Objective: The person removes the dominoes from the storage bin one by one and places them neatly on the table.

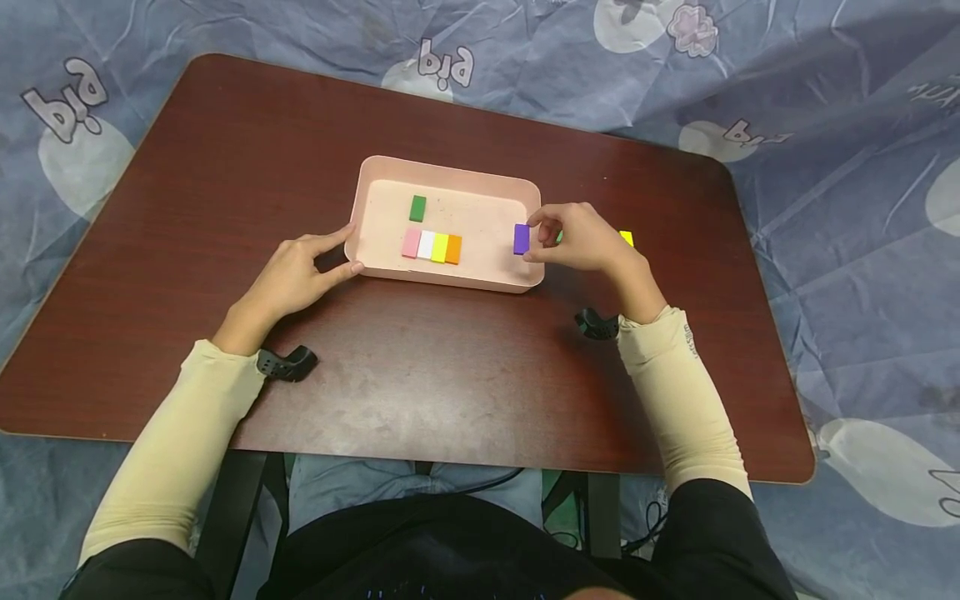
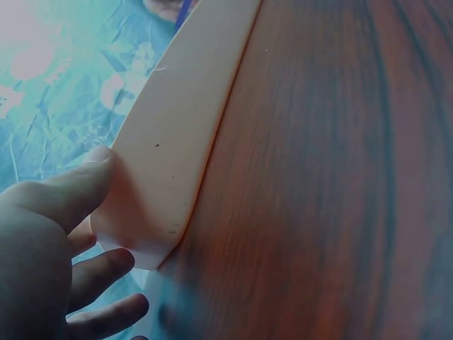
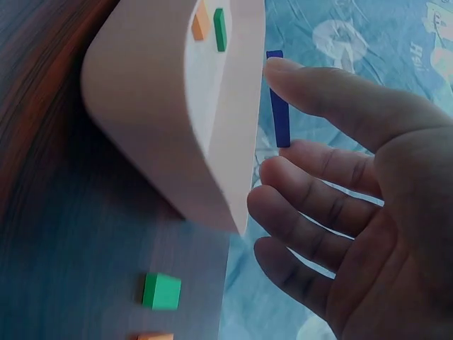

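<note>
My right hand (image 1: 573, 237) pinches a purple block (image 1: 521, 239) between thumb and index finger, above the right end of the pink tray (image 1: 487, 187). In the right wrist view the purple block (image 3: 279, 106) stands on edge between the thumb and index fingertip, the other fingers loosely bent. At the tray's near left corner, my left hand (image 1: 288, 275) holds the wall with thumb and fingers. Inside the tray, pink (image 1: 411, 242), white (image 1: 426, 244), yellow (image 1: 439, 247) and orange blocks (image 1: 453, 249) lie side by side in a row. A green block (image 1: 417, 208) lies behind them.
Right of the tray, a green block (image 3: 161, 291) and an orange block (image 3: 155, 337) sit on the brown table (image 1: 450, 358). A yellow block (image 1: 626, 238) shows partly behind my right wrist. Blue patterned cloth (image 1: 315, 33) surrounds the table.
</note>
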Available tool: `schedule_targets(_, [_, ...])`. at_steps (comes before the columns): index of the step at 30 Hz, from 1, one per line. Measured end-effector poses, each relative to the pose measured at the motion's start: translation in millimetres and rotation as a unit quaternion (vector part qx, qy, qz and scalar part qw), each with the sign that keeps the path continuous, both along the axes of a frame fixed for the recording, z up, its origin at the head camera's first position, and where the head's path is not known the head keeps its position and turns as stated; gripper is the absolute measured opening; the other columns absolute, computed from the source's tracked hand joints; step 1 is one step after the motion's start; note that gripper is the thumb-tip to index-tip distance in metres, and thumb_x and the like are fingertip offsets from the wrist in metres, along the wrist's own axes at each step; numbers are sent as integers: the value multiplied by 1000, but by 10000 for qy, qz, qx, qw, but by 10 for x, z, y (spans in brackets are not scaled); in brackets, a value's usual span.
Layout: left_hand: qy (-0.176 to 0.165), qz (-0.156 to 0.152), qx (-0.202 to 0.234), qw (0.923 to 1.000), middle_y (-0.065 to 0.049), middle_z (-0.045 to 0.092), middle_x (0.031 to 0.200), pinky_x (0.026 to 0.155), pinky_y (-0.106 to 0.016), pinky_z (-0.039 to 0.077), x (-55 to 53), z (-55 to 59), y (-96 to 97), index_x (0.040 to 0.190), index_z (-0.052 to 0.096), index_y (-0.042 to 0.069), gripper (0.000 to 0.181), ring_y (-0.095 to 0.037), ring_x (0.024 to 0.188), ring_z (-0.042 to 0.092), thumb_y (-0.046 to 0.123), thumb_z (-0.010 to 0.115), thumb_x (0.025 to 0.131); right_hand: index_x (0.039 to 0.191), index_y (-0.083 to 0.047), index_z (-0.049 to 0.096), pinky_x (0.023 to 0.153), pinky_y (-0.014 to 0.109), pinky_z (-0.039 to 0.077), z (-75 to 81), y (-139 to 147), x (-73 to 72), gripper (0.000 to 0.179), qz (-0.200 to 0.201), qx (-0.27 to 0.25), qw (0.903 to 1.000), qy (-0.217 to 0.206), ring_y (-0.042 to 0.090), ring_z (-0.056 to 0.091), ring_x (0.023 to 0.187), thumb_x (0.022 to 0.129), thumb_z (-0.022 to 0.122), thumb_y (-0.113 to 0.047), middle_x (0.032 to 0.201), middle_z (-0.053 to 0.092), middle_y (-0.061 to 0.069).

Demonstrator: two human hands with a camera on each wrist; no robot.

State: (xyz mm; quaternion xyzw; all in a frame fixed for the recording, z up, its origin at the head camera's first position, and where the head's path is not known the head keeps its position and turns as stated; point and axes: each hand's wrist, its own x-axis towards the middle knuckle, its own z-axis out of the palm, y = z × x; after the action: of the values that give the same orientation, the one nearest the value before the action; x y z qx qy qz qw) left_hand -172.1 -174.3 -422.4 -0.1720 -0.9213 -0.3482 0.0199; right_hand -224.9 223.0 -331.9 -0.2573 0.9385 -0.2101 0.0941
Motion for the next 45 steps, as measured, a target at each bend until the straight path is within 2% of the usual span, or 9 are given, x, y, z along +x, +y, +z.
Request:
schedule_targets(6, [-34, 19, 6, 10000, -20, 50, 128, 94, -50, 36, 15, 11, 4, 138, 43, 20, 65, -36, 117, 47, 49, 62, 83, 100, -10, 64, 68, 29, 43, -12, 205, 73, 41, -330, 26, 9995, 23, 15, 54, 77, 69, 81, -30, 83, 60, 3])
schedule_targets(12, [-35, 32, 1, 10000, -22, 50, 127, 93, -51, 37, 17, 14, 12, 138, 42, 20, 65, -37, 117, 47, 49, 62, 83, 104, -6, 63, 68, 30, 43, -46, 446, 121, 47, -603, -93, 9981, -36, 16, 54, 77, 69, 80, -32, 84, 60, 3])
schedule_targets(19, [27, 43, 37, 10000, -23, 51, 126, 92, -51, 38, 30, 7, -4, 137, 43, 19, 64, -37, 115, 48, 47, 63, 83, 105, -5, 62, 66, 25, 43, -151, 762, 87, 47, -1064, -171, 9941, -93, 16, 55, 75, 69, 81, -29, 83, 62, 7])
schedule_targets(26, [11, 10, 26, 10000, -23, 51, 126, 92, -51, 37, 22, -3, -2, 138, 42, 19, 64, -37, 115, 48, 48, 61, 84, 108, -5, 61, 66, 26, 41, -254, 1064, 92, 51, -1534, -66, 9881, -109, 18, 55, 77, 71, 79, -35, 86, 61, 8])
schedule_targets(30, [16, -5, 39, 10000, -23, 51, 126, 93, -51, 37, 13, -6, 8, 138, 42, 20, 64, -37, 115, 48, 48, 61, 84, 107, -5, 62, 65, 25, 42, -284, 1190, 119, 49, -1694, -65, 9855, -46, 18, 55, 76, 71, 79, -33, 86, 62, 8])
schedule_targets(37, [19, 17, 6, 10000, -24, 52, 124, 93, -50, 37, 14, -10, -4, 138, 43, 19, 63, -37, 114, 49, 48, 61, 84, 113, -3, 59, 66, 25, 42, -280, 1332, 140, 57, -1834, 60, 9830, -18, 19, 56, 75, 71, 78, -36, 87, 63, 9])
schedule_targets(45, [32, -18, 9, 10000, -24, 51, 125, 93, -50, 37, 2, -19, 1, 138, 42, 21, 63, -37, 115, 48, 48, 60, 84, 110, -4, 61, 63, 23, 40, -275, 1497, 183, 51, -2058, -33, 9786, 33, 20, 54, 73, 73, 78, -34, 87, 61, 11])
